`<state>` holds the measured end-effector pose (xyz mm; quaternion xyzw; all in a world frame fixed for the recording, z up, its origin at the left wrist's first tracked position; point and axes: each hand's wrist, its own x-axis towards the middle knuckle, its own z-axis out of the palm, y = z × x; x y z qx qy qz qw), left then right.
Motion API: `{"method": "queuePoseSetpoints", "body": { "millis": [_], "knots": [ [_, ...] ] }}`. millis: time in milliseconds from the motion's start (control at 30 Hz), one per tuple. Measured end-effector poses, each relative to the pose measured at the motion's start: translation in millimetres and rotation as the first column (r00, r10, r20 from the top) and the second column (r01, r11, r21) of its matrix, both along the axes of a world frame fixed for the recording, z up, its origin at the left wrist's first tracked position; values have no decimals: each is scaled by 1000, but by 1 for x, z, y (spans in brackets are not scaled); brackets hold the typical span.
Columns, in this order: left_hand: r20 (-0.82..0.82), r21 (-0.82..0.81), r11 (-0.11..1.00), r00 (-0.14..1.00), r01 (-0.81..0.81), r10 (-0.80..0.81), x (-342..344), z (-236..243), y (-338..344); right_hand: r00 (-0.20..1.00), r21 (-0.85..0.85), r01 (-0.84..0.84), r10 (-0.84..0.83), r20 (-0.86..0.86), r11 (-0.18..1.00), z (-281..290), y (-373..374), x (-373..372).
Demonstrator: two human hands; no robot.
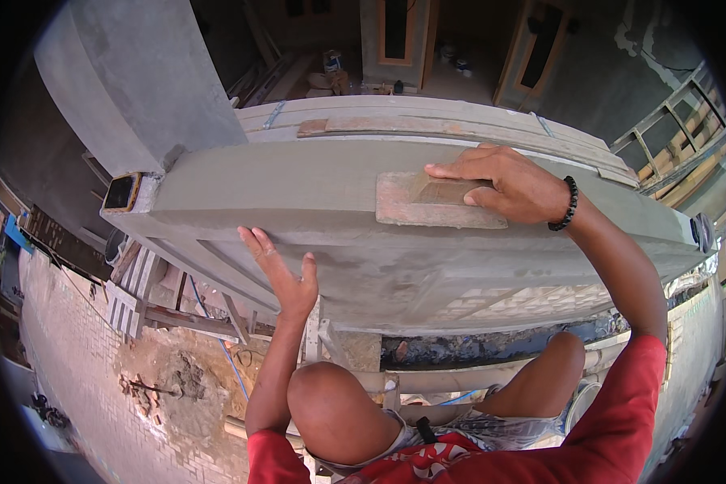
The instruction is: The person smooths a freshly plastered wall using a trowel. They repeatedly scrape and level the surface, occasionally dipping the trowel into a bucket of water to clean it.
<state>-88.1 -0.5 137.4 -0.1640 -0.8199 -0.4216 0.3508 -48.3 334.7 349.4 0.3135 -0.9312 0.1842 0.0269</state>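
Observation:
My right hand (518, 184) grips the handle of a flat rectangular plastering float (403, 211), whose worn, pinkish-grey board lies against the fresh grey plaster at the near edge of a ledge (274, 173). A dark beaded bracelet circles that wrist. To the left, my left hand (286, 274) is empty, its fingers stretched out and thumb apart, close against the wall's front face just under the ledge's edge. Damp darker patches show on the front face (363, 274) below the float.
A phone (122, 192) lies at the ledge's left end beside a grey column (153, 73). Long planks (427, 127) run behind the ledge. Bamboo poles (500, 373) and a dark wet trench (476, 347) are below me. A mortar heap (181, 377) sits on the paving at lower left.

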Motion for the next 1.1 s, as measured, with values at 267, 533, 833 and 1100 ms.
{"method": "queuePoseSetpoints", "body": {
  "millis": [267,533,833,1100],
  "knots": [
    [-8,41,998,999,37,-37,1,-4,-3,821,-59,542,-514,249,838,14,165,127],
    [-52,-9,999,998,31,-32,-1,-5,-1,650,-392,674,-755,-88,626,-6,169,220],
    [6,44,999,999,32,-33,0,-3,-1,727,109,213,-83,-682,971,-105,17,120],
    [19,39,998,998,54,-54,3,0,-5,696,237,282,-29,-717,930,-137,11,90]
  ]
}}
